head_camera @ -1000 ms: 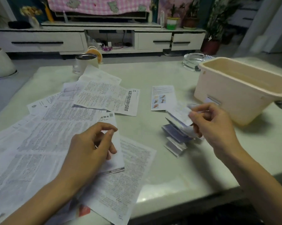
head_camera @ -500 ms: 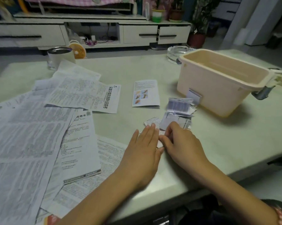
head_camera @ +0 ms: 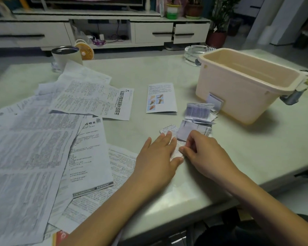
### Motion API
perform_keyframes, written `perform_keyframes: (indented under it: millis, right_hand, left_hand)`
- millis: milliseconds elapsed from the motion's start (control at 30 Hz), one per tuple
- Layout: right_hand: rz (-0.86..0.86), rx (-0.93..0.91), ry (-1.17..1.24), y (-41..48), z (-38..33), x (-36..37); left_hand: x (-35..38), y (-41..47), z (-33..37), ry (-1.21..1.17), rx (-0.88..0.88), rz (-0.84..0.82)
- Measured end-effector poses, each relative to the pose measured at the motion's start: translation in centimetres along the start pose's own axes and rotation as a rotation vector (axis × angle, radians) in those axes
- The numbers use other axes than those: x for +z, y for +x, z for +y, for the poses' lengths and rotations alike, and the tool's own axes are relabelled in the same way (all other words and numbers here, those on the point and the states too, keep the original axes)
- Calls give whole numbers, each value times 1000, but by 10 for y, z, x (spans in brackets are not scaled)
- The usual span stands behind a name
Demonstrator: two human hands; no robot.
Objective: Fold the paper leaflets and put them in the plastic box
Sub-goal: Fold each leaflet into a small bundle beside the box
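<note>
- Head view, nearest zone: the left hand (head_camera: pixel 156 157) lies flat on the small leaflet (head_camera: pixel 177 149). Its fingers are straight and apart, and it grips nothing; it acts as a hold-down.
- The right hand (head_camera: pixel 202 153) touches the left hand at the thumb. Its grip is clamped on the right edge of the small leaflet, pinched between thumb and forefinger.
- The small leaflet rests on the worktop (head_camera: pixel 256 148) near the front edge, mostly covered by both hands.
- Step in hand, judged: making a fold in this leaflet. Press with the flat hand right up to the fold line. Bring the pinched edge over until the edges meet squarely. Then run a fingertip along the crease so the paper cannot spring open.
- Just beyond the hands lies a loose pile of folded leaflets (head_camera: pixel 197 112), some half sprung open. Re-crease these before they are put in.
- An illustrated leaflet (head_camera: pixel 161 98) lies flat to the left of the pile.
- The plastic box (head_camera: pixel 238 96) stands open-topped to the right, just behind the pile. Its near wall hides the floor, so its contents cannot be told.
- Large unfolded sheets (head_camera: pixel 34 148) overlap across the left half of the worktop; by this judgement, most of the task remains.
- Farthest: a cup (head_camera: pixel 66 55) and a glass ashtray (head_camera: pixel 194 52) at the rear edge.
</note>
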State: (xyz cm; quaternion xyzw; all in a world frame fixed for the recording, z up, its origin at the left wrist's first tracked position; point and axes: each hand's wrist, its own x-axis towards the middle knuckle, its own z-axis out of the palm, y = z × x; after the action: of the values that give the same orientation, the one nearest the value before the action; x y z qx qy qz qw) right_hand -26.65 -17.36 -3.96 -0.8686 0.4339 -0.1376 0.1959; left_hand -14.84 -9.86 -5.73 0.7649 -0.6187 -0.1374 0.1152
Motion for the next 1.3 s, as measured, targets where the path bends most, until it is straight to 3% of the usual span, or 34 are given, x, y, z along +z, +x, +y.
perform_keyframes:
  millis: [167, 300, 467, 800, 900, 1133, 1200, 1300]
  right_hand:
    - [-43, 5, -51, 0, -3, -5]
    - [6, 2, 104, 6, -9, -24]
    - [154, 1, 447, 14, -25, -39]
    - [214, -115, 586, 20, -61, -20]
    - [122, -204, 563, 11, -79, -6]
    - [-356, -327, 624, -11, -118, 39]
    - [-399, -367, 629, -14, -124, 49]
    - [-333, -562, 394, -21, -125, 63]
  left_hand:
    - [4, -3, 6, 91, -20, 4]
    - [11, -10, 8, 169, -25, 16]
    - [0, -15, 5, 51, 19, 122]
    - [-44, -85, -76, -45, -15, 307]
    - [-51, -107, -111, -48, -98, 322]
    - [-79, -141, -149, -59, -354, 336]
    - [-86, -149, -157, -79, -399, 342]
    - [-87, -162, -168, -93, -448, 328]
